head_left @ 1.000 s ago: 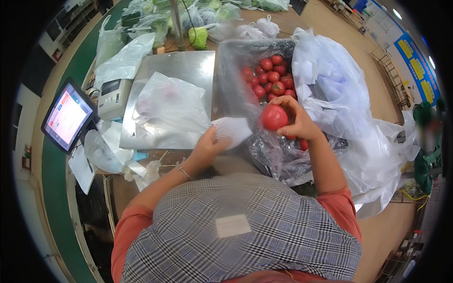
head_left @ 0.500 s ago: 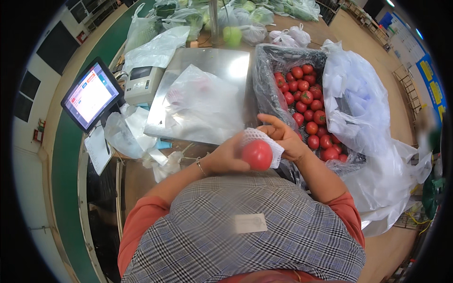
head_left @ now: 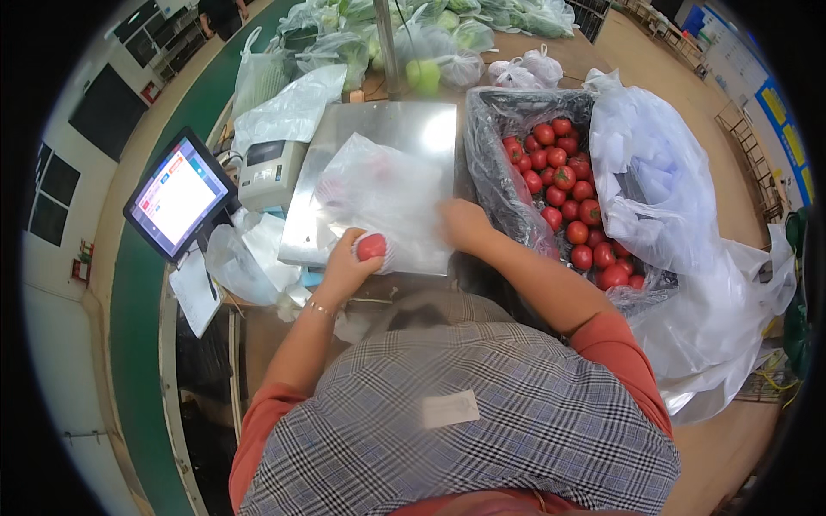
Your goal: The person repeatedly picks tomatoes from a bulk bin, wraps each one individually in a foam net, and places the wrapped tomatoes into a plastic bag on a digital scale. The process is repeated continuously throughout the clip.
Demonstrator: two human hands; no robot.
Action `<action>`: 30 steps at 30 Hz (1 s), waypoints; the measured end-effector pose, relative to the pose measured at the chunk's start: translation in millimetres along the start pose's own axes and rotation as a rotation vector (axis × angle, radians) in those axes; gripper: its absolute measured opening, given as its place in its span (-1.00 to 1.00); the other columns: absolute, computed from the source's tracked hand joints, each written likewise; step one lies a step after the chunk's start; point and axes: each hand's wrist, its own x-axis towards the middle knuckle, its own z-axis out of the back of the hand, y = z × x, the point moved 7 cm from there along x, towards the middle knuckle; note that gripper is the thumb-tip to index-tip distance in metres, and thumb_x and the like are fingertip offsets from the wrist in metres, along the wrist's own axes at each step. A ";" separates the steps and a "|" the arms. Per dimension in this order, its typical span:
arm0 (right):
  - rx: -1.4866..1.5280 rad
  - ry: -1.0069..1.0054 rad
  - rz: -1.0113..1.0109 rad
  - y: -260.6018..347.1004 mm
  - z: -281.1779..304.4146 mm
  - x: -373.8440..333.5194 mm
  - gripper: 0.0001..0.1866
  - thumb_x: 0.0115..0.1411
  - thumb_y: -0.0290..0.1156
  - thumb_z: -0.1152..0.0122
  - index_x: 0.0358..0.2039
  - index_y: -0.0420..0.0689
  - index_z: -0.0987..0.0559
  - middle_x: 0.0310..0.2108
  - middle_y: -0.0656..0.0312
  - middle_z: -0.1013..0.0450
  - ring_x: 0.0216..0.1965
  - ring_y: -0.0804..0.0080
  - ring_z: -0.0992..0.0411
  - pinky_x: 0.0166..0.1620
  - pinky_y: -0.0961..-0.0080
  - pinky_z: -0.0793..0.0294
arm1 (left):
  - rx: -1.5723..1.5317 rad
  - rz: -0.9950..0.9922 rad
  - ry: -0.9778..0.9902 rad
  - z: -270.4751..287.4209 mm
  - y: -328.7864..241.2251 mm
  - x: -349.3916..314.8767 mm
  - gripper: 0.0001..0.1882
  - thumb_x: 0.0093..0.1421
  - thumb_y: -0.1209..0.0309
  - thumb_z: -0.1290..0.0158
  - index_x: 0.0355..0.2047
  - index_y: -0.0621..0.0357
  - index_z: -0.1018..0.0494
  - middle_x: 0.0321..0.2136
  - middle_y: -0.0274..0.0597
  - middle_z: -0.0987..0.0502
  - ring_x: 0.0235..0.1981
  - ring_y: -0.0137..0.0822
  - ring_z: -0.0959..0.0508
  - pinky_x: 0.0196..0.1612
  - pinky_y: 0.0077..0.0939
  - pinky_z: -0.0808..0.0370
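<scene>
At the near edge of the metal scale plate (head_left: 422, 129), my left hand (head_left: 346, 265) is closed round a red tomato (head_left: 372, 247) in a white foam net sleeve. On the plate lies a clear plastic bag (head_left: 396, 193) with some netted reddish items faintly visible inside. My right hand (head_left: 465, 225) is at the bag's right side; motion blurs its fingers, so I cannot tell whether they grip the plastic. Right of the plate stands a plastic-lined crate (head_left: 499, 185) of loose tomatoes (head_left: 564, 178).
A touch screen (head_left: 179, 193) and a label printer (head_left: 268, 176) stand left of the plate. Bagged green vegetables (head_left: 344, 56) and a metal post (head_left: 386, 52) are at the back. Crumpled plastic sheeting (head_left: 654, 163) hangs over the crate's right side. A person (head_left: 222, 15) stands far off, upper left.
My left hand has carried the sleeved tomato left and forward to the plate's near edge. My right hand has let go of the sleeve and moved to the bag's right side.
</scene>
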 end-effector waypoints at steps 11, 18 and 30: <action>0.304 0.183 0.079 4.5 1.4 -15.1 -0.83 0.03 -0.38 -0.17 -0.44 -0.23 -0.50 -0.42 -0.08 -0.45 -0.34 -0.06 -0.43 -0.25 0.20 -0.41 | -0.337 0.141 -0.221 -57.0 64.4 146.7 -0.48 0.29 0.14 -0.01 0.14 0.20 -0.29 0.02 -0.11 -0.43 0.02 -0.19 -0.43 0.06 -0.31 -0.39; 0.075 -0.256 -0.036 -103.4 104.7 -38.9 -0.79 -0.02 -0.40 -0.26 -0.32 -0.15 -0.61 -0.38 0.05 -0.52 -0.31 0.12 -0.50 -0.20 0.25 -0.47 | 0.686 0.145 0.052 -26.7 41.6 116.9 -0.35 0.22 -0.09 0.13 -0.08 0.33 -0.49 -0.15 0.21 -0.54 -0.10 0.08 -0.55 -0.03 -0.15 -0.41; -0.692 -0.039 -0.745 -299.0 189.6 -121.0 -0.81 0.08 -0.39 -0.12 -0.29 -0.08 -0.59 -0.17 0.07 -0.50 -0.07 0.06 -0.48 -0.06 0.12 -0.49 | 0.043 -0.302 -0.225 -33.0 -101.8 14.8 -0.86 0.11 0.44 -0.17 -0.34 0.24 -0.57 -0.71 -0.32 -0.38 -0.67 -0.56 -0.29 -0.57 -0.59 -0.23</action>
